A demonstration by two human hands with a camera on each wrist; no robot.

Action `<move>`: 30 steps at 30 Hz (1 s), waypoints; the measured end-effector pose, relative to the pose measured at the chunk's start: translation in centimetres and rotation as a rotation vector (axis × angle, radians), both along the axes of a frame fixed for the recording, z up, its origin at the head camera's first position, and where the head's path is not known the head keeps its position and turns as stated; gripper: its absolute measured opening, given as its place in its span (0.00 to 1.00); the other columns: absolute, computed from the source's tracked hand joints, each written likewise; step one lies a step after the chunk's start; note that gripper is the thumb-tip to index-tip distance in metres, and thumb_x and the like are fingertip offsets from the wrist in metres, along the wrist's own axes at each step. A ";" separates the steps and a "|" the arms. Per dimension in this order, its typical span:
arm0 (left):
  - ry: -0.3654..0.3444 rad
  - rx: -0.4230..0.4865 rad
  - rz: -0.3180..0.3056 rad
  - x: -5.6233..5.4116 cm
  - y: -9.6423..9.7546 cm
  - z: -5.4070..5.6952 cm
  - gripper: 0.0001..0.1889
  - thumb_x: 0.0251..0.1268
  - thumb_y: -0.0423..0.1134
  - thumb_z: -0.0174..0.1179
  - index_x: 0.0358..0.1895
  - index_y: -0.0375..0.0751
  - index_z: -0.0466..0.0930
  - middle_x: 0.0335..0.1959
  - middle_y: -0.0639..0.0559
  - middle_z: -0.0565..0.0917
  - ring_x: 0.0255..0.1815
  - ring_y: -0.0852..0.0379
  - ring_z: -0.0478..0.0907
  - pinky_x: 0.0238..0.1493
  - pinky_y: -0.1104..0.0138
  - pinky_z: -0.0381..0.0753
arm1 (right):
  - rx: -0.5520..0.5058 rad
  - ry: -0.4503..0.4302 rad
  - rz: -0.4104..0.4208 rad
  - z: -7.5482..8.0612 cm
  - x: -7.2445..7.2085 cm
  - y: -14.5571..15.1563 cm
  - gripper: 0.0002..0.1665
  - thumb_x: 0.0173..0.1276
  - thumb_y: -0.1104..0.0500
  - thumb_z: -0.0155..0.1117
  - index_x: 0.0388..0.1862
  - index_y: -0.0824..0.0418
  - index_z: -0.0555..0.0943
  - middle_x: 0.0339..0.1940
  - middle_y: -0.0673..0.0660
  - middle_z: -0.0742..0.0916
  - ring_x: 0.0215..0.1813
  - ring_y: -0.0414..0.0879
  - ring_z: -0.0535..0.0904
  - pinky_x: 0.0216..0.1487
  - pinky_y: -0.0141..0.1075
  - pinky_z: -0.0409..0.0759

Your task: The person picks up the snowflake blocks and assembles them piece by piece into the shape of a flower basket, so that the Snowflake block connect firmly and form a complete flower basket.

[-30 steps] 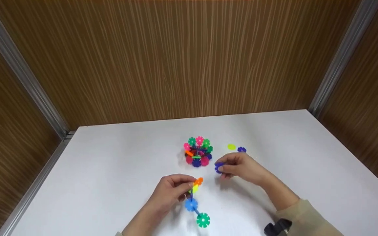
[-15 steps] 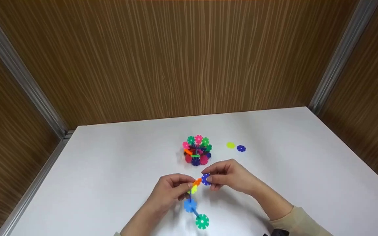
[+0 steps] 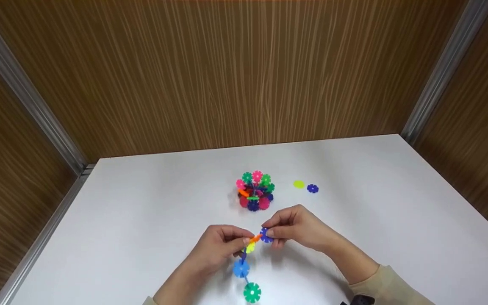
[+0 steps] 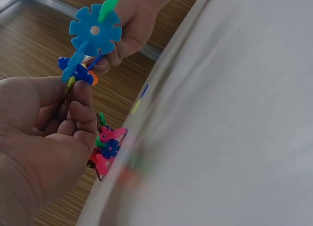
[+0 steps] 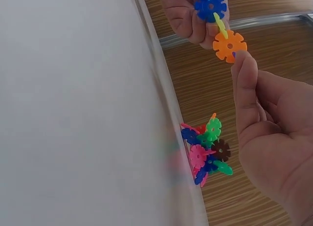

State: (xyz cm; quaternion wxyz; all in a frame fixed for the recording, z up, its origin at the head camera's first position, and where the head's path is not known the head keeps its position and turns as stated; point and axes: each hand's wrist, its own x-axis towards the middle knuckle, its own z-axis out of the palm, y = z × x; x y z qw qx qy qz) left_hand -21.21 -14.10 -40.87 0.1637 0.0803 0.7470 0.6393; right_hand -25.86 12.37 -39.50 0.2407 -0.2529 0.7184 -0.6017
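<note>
My left hand (image 3: 220, 245) pinches a chain of notched plastic discs near its yellow disc (image 3: 250, 248). From there hang a light blue disc (image 3: 241, 268) and a green disc (image 3: 252, 292), with a dark blue one between yellow and light blue. At the chain's upper end, an orange disc (image 5: 230, 46) points toward my right hand (image 3: 301, 228). Between its thumb and fingers the right hand pinches a dark blue-purple disc (image 3: 266, 235), which meets the orange disc's edge. In the right wrist view the fingers hide most of that purple disc.
A ball-like cluster of joined discs (image 3: 256, 191) in many colours stands beyond the hands on the white table (image 3: 151, 212). Right of it lie a loose yellow disc (image 3: 298, 184) and a loose blue-purple disc (image 3: 312, 188). Wood-grain panels (image 3: 244, 76) enclose the table.
My right hand has brought the purple disc leftward and nearer, against the orange disc. The chain's lower end has swung slightly left and down. The left hand keeps its hold.
</note>
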 end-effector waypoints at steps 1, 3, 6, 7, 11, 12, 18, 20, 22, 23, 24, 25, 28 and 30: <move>0.001 -0.003 -0.003 0.0 0.0 0.1 0.08 0.74 0.39 0.69 0.50 0.44 0.93 0.42 0.50 0.92 0.34 0.56 0.82 0.44 0.67 0.86 | -0.004 0.010 0.004 0.0 0.0 0.0 0.15 0.74 0.64 0.71 0.55 0.72 0.87 0.43 0.64 0.92 0.33 0.43 0.89 0.46 0.39 0.89; 0.011 -0.012 -0.011 0.0 -0.1 0.2 0.08 0.74 0.39 0.69 0.49 0.44 0.93 0.41 0.50 0.92 0.34 0.56 0.82 0.42 0.68 0.85 | -0.009 0.033 0.014 -0.1 0.0 -0.1 0.13 0.74 0.64 0.71 0.53 0.71 0.88 0.41 0.63 0.92 0.32 0.42 0.89 0.44 0.37 0.89; 0.030 -0.008 -0.018 0.1 -0.2 0.2 0.08 0.73 0.38 0.69 0.49 0.42 0.93 0.37 0.50 0.91 0.32 0.57 0.80 0.39 0.69 0.82 | -0.010 0.052 0.036 -0.1 0.1 -0.3 0.11 0.74 0.65 0.71 0.52 0.70 0.89 0.40 0.63 0.92 0.31 0.41 0.87 0.41 0.34 0.89; 0.040 -0.002 -0.017 0.1 -0.2 0.2 0.08 0.73 0.38 0.69 0.49 0.41 0.93 0.36 0.50 0.91 0.32 0.57 0.79 0.37 0.70 0.80 | -0.011 0.052 0.041 -0.1 0.1 -0.3 0.12 0.74 0.65 0.71 0.52 0.70 0.89 0.40 0.63 0.92 0.31 0.41 0.86 0.41 0.34 0.89; 0.040 0.061 0.009 0.0 -0.1 0.2 0.09 0.74 0.37 0.68 0.50 0.37 0.92 0.36 0.51 0.90 0.31 0.58 0.77 0.36 0.71 0.79 | -0.020 0.028 0.025 0.0 0.1 -0.4 0.17 0.75 0.62 0.70 0.57 0.73 0.86 0.42 0.62 0.92 0.32 0.42 0.86 0.43 0.34 0.88; 0.036 0.082 0.014 0.0 -0.1 0.2 0.10 0.75 0.37 0.68 0.50 0.36 0.91 0.37 0.50 0.90 0.30 0.58 0.77 0.36 0.71 0.79 | -0.025 0.017 0.013 0.0 0.0 -0.3 0.18 0.75 0.62 0.71 0.58 0.73 0.85 0.42 0.62 0.91 0.32 0.43 0.86 0.43 0.35 0.89; 0.012 0.162 0.024 0.2 0.3 0.0 0.10 0.76 0.37 0.66 0.49 0.33 0.88 0.37 0.49 0.90 0.27 0.58 0.77 0.33 0.71 0.80 | -0.064 -0.043 0.001 -0.3 0.0 -0.2 0.20 0.74 0.64 0.71 0.59 0.73 0.80 0.41 0.61 0.89 0.36 0.46 0.88 0.46 0.39 0.90; -0.003 0.165 0.018 0.2 0.4 0.0 0.10 0.75 0.38 0.67 0.49 0.33 0.88 0.37 0.48 0.90 0.26 0.59 0.78 0.33 0.71 0.82 | -0.076 -0.049 0.019 -0.4 0.1 -0.3 0.19 0.73 0.65 0.71 0.58 0.73 0.80 0.40 0.60 0.89 0.35 0.46 0.88 0.45 0.38 0.90; -0.024 0.152 0.004 0.3 0.5 0.0 0.11 0.75 0.40 0.68 0.48 0.34 0.88 0.36 0.48 0.91 0.26 0.59 0.79 0.32 0.71 0.83 | -0.082 -0.053 0.032 -0.5 0.2 -0.5 0.17 0.73 0.65 0.71 0.56 0.73 0.81 0.39 0.60 0.90 0.34 0.44 0.88 0.44 0.37 0.90; -0.036 0.142 -0.004 0.3 0.5 0.0 0.11 0.75 0.41 0.68 0.48 0.35 0.89 0.36 0.48 0.91 0.26 0.59 0.80 0.32 0.71 0.83 | -0.083 -0.054 0.037 -0.4 0.3 -0.6 0.17 0.73 0.66 0.72 0.55 0.73 0.81 0.39 0.60 0.90 0.34 0.44 0.88 0.43 0.37 0.90; -0.042 0.129 -0.010 0.3 0.5 0.0 0.11 0.75 0.42 0.68 0.47 0.36 0.89 0.36 0.48 0.91 0.26 0.59 0.80 0.32 0.71 0.84 | -0.081 -0.056 0.040 -0.4 0.4 -0.7 0.16 0.73 0.66 0.72 0.55 0.72 0.81 0.39 0.60 0.90 0.33 0.44 0.88 0.43 0.36 0.89; -0.049 0.117 -0.015 0.3 0.5 0.0 0.11 0.75 0.42 0.68 0.47 0.37 0.90 0.36 0.48 0.91 0.26 0.59 0.80 0.32 0.71 0.84 | -0.079 -0.060 0.040 -0.3 0.5 -0.8 0.15 0.73 0.66 0.72 0.54 0.71 0.81 0.39 0.60 0.90 0.33 0.44 0.88 0.43 0.36 0.89; -0.039 0.086 -0.023 0.3 0.5 0.0 0.11 0.76 0.42 0.67 0.45 0.37 0.90 0.34 0.47 0.91 0.25 0.60 0.79 0.30 0.71 0.81 | -0.065 -0.072 0.039 -0.2 0.7 -1.1 0.14 0.73 0.66 0.72 0.53 0.71 0.81 0.39 0.60 0.90 0.33 0.43 0.89 0.43 0.36 0.89; -0.029 0.075 -0.021 0.3 0.5 -0.1 0.10 0.76 0.41 0.66 0.45 0.37 0.90 0.33 0.48 0.90 0.25 0.60 0.78 0.28 0.72 0.80 | -0.051 -0.073 0.037 -0.2 0.7 -1.1 0.15 0.74 0.65 0.71 0.54 0.72 0.81 0.39 0.61 0.90 0.33 0.44 0.89 0.44 0.36 0.89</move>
